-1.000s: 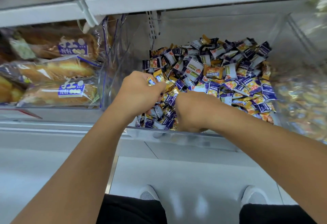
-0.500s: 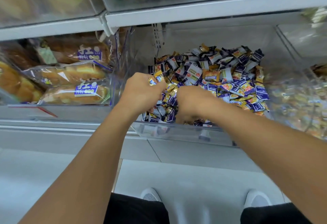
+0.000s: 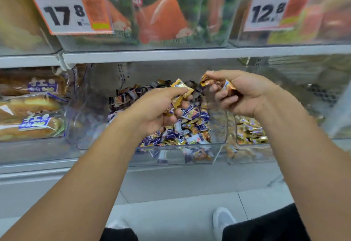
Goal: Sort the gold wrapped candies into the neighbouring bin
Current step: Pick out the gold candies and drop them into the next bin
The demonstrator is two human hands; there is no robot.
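Hands raised above the mixed bin [image 3: 171, 157]: left hand [image 3: 157, 111] pinches gold candies [image 3: 181, 90], right hand [image 3: 241, 92] clutches more. I judge they are held clear for carrying to the neighbouring bin [image 3: 248, 149].

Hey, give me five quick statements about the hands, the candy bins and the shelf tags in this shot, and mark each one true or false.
1. Both hands hold gold wrapped candies. True: the left hand and the right hand each grip some.
2. The price tag at upper left reads 12.8. False: it reads 17.8; the tag at upper right reads 12.8.
3. Packaged bread fills the bin left of the mixed candy bin. True.
4. The right hand rests flat on the shelf edge. False: it is raised, above the candies.
5. The neighbouring bin on the right is bare. False: gold candies already lie in it.
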